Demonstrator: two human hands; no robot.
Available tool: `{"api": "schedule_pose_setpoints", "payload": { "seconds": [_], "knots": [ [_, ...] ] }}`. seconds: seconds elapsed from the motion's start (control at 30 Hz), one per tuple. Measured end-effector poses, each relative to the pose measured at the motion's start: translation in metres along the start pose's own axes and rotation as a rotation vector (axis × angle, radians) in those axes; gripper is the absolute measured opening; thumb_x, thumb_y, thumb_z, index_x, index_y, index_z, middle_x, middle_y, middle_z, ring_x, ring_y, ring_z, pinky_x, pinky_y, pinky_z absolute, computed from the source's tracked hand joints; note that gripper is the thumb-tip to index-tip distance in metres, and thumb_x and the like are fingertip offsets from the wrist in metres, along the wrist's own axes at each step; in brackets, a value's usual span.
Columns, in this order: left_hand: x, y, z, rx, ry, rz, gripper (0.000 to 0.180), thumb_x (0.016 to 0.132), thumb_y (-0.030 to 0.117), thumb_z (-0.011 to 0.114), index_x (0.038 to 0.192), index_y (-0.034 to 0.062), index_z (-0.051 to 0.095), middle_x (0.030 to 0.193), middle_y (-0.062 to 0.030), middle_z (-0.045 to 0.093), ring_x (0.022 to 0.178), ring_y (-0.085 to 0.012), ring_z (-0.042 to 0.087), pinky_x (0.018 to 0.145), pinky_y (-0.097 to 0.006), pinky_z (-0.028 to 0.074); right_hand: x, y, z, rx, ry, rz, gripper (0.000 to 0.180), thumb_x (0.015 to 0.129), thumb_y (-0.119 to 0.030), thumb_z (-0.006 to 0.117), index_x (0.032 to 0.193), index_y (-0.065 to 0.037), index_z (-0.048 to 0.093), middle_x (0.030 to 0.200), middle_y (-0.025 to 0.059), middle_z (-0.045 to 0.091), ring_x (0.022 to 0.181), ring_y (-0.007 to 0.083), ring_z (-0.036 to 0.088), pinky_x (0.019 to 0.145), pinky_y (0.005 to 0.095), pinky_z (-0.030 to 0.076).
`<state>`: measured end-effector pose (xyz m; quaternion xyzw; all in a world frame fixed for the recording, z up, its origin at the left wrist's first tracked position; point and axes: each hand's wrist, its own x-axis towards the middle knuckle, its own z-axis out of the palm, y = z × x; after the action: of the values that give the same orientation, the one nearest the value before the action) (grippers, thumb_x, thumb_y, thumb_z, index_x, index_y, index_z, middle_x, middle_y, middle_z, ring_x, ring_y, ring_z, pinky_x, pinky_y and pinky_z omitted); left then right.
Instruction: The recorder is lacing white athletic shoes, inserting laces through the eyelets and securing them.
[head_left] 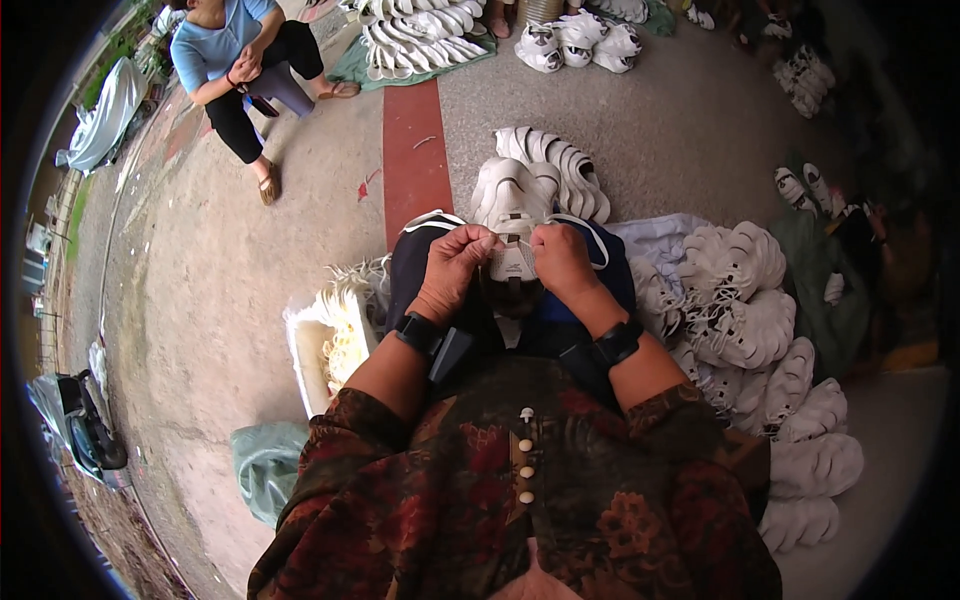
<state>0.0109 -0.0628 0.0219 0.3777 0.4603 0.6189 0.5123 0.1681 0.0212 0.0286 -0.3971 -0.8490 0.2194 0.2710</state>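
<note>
White shoe (514, 262), dark reddish floral shirt (470, 450), red floor stripe (412, 150), black wristbands (619, 343)

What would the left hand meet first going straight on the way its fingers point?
Most likely the white shoe between the two hands: the left hand points up and right, toward its lacing area. Whether the fingertips touch it or sit just above is unclear from this single view.

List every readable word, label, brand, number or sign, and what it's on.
None readable.
White shoe between the knees: small dark marks, too small to read.
White shoes piled at right: dark patches, no legible text.
</note>
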Motion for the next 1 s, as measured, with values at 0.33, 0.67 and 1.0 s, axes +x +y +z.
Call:
{"api": "schedule_pose_setpoints", "payload": {
  "seconds": [0.33,0.67,1.0],
  "knots": [
    [0.008,0.006,0.006,-0.184,-0.032,-0.086,0.013,0.089,0.013,0.051,0.084,0.0022,0.057,0.08,-0.0053,0.06,0.071,-0.0115,0.056,0.067,-0.024,0.045,0.01,-0.007,-0.002,-0.189,-0.121,-0.009,0.005,0.061,-0.001,0.054,0.063,0.0,0.058,0.067,0.0206,0.058,0.068,0.0374,0.058,0.063,0.0431,0.047],
    [0.043,0.0,0.009,-0.262,0.009,-0.13,0.012,0.089,0.011,0.049,0.086,0.0012,0.055,0.082,-0.0081,0.061,0.075,-0.0139,0.059,0.071,-0.026,0.049,0.011,0.0,-0.002,-0.136,-0.156,-0.174,0.005,0.063,0.001,0.053,0.066,-0.001,0.056,0.066,0.0197,0.056,0.067,0.0371,0.057,0.062,0.044,0.046],
    [0.04,-0.006,-0.003,-0.282,0.137,-0.133,0.006,0.087,0.007,0.052,0.089,0.0021,0.054,0.081,-0.0054,0.059,0.076,-0.0142,0.06,0.069,-0.025,0.05,0.007,-0.016,-0.008,0.109,-0.072,-0.123,0.005,0.067,0.004,0.051,0.07,0.001,0.054,0.073,0.0191,0.056,0.073,0.0376,0.055,0.064,0.0432,0.044]
  ]
}}
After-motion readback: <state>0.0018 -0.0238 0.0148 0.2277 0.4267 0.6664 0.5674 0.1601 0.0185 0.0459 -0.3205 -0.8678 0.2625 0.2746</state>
